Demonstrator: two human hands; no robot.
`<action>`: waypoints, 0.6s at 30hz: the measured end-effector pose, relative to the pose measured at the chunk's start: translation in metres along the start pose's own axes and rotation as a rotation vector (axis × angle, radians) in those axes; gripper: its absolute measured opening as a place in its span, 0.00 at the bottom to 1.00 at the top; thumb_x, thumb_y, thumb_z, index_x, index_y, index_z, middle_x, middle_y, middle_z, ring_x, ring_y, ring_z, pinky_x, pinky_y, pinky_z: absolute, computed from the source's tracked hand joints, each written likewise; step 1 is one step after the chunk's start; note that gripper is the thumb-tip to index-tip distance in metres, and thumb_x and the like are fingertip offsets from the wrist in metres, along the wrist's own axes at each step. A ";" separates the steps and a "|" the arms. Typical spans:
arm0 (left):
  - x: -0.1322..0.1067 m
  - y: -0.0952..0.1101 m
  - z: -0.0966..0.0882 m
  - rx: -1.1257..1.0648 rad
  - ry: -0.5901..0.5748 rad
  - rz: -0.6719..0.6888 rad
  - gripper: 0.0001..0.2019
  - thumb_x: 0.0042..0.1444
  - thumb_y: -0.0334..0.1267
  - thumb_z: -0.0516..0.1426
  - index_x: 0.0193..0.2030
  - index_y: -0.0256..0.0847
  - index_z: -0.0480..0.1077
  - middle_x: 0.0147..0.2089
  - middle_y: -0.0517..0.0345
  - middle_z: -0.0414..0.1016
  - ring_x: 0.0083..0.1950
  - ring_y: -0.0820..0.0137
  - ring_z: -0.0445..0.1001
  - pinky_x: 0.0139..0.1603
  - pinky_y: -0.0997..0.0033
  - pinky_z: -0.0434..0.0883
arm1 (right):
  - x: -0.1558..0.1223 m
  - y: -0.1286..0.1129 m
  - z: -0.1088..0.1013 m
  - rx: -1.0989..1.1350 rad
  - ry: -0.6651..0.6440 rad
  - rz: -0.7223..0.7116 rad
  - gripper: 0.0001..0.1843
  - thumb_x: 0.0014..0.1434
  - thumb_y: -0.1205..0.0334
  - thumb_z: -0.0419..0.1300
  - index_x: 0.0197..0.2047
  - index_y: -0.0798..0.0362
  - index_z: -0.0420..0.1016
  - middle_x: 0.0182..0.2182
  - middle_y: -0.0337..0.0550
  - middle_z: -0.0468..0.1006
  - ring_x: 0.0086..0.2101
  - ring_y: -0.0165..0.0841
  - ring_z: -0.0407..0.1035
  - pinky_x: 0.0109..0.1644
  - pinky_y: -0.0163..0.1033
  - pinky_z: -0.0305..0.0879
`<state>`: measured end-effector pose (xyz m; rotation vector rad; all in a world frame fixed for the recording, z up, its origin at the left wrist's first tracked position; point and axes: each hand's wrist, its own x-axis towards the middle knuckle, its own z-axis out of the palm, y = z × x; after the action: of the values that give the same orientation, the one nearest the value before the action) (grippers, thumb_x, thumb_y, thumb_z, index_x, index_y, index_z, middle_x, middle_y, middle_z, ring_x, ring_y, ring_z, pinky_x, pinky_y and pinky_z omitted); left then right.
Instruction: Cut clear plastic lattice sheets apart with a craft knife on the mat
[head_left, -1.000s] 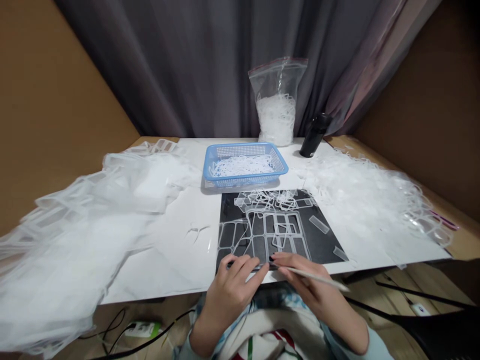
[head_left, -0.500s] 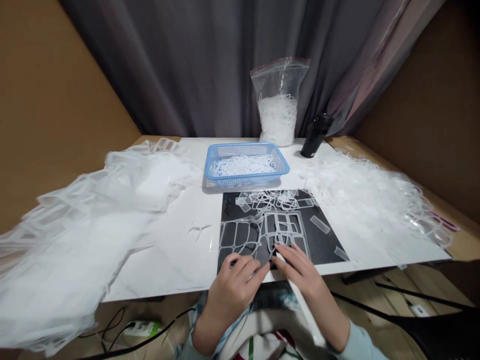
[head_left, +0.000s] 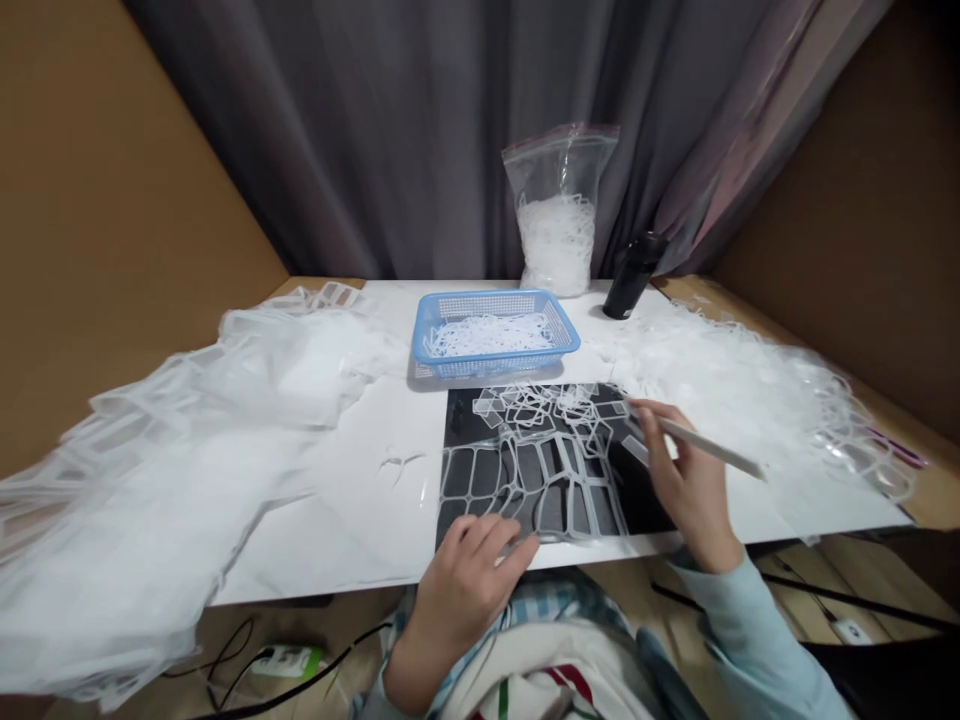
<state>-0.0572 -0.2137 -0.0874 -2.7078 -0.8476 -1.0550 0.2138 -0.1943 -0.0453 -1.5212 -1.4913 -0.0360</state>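
A black mat (head_left: pixel 645 505) lies at the near edge of the white table (head_left: pixel 352 510). On it is a translucent plastic lattice sheet (head_left: pixel 525 475) with loose clear frames (head_left: pixel 547 405) heaped at its far end. My left hand (head_left: pixel 469 575) presses flat on the sheet's near edge, fingers spread. My right hand (head_left: pixel 686 485) is at the mat's right side, closed round a pale thin stick (head_left: pixel 709 448) that points to the right, with its fingertips by a small clear piece.
A blue basket (head_left: pixel 495 335) of white plastic frames stands behind the mat. Behind it are a zip bag (head_left: pixel 559 215) of the same pieces and a black bottle (head_left: pixel 631 275). Heaps of white plastic (head_left: pixel 187 440) lie left and right (head_left: pixel 757 390). Cables run under the table.
My right hand moved from the sheet's near edge to the mat's right side, swinging the stick outward. The lattice sheet shifted and bunched. My left hand stayed put.
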 end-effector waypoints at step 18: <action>0.021 0.004 0.005 -0.033 -0.330 -0.096 0.26 0.64 0.43 0.59 0.67 0.39 0.62 0.66 0.58 0.70 0.64 0.64 0.66 0.64 0.54 0.52 | -0.034 -0.024 0.026 0.348 -0.443 0.028 0.15 0.72 0.55 0.53 0.41 0.52 0.78 0.40 0.45 0.82 0.42 0.39 0.78 0.49 0.40 0.73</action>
<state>-0.0400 -0.2057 -0.0768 -2.9441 -1.0245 -0.6478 0.1714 -0.2086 -0.0656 -1.3136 -1.7102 0.5814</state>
